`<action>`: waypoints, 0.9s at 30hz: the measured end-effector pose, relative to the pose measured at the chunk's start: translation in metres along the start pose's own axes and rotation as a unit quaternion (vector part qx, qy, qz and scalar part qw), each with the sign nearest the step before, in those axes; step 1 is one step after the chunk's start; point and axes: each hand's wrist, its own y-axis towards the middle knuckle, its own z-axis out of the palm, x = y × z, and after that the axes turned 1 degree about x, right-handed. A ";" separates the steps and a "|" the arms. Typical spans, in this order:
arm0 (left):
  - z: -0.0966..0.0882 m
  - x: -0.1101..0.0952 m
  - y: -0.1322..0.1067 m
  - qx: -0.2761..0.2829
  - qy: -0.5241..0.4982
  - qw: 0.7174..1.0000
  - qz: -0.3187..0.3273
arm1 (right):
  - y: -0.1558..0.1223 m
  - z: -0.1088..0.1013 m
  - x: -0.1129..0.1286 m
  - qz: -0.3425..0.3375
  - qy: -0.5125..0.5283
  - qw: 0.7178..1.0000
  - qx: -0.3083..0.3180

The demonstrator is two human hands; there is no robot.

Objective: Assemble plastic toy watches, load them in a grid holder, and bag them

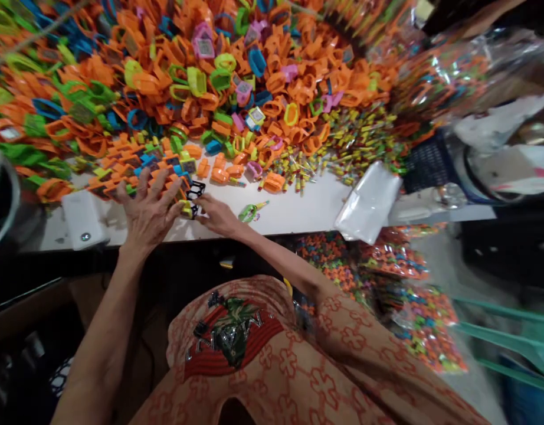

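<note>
Sitting at the far left, a metal bowl [2, 200] shows only part of its rim. A small white box [84, 219] lies on the white table [307, 212] just left of the left hand's fingers. The left hand [148, 215] is palm down, its fingers [142, 180] spread wide and released. Their tips rest on a cluster of small orange and blue pieces [130, 164], and they grip nothing. Just right of those fingertips lies a black frame [195, 190]. The right hand [219, 217] has its fingers [202, 203] drawn close together, with the tips touching that frame; I cannot tell whether they actually pinch it. Beyond both sets of fingers spreads a big heap of orange, green and blue plastic rings [254, 71]. A green piece [249, 211] lies alone, near the right wrist. Well right of the fingers, a clear plastic bag [369, 200] rests at the table edge.
</note>
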 end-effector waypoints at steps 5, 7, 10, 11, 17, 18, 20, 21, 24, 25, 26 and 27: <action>0.018 -0.008 -0.008 -0.023 -0.009 0.999 0.038 | -0.058 -0.077 -0.065 0.156 -0.130 0.979 0.016; 0.023 -0.007 -0.009 -0.035 -0.005 0.998 0.044 | -0.067 -0.086 -0.079 0.184 -0.163 0.967 0.062; 0.027 -0.002 -0.009 -0.051 0.015 0.997 0.064 | -0.061 -0.072 -0.081 0.175 -0.116 0.978 0.020; 0.027 -0.001 -0.008 -0.055 0.021 0.996 0.072 | -0.055 -0.064 -0.079 0.165 -0.065 0.984 -0.010; 0.026 -0.001 -0.007 -0.047 0.033 0.996 0.068 | -0.014 -0.022 -0.054 0.145 0.398 0.905 -0.048; 0.026 -0.002 -0.007 -0.046 0.034 0.997 0.061 | -0.008 -0.018 -0.049 0.148 0.445 0.883 -0.033; 0.027 -0.003 -0.007 -0.045 0.027 0.998 0.047 | 0.003 -0.013 -0.040 0.155 0.497 0.854 -0.018; 0.028 -0.003 -0.007 -0.044 0.021 0.998 0.040 | 0.008 -0.011 -0.036 0.156 0.509 0.846 -0.019; 0.030 -0.003 -0.007 -0.035 0.004 0.999 0.024 | 0.022 -0.002 -0.026 0.144 0.517 0.843 -0.031; 0.029 -0.003 -0.007 -0.033 0.000 0.999 0.020 | 0.025 0.002 -0.023 0.140 0.514 0.846 -0.035; 0.029 -0.004 -0.007 -0.029 -0.002 0.999 0.016 | 0.028 0.007 -0.021 0.139 0.507 0.850 -0.037; 0.029 -0.004 -0.008 -0.026 -0.004 1.000 0.012 | 0.030 0.011 -0.020 0.140 0.496 0.856 -0.038</action>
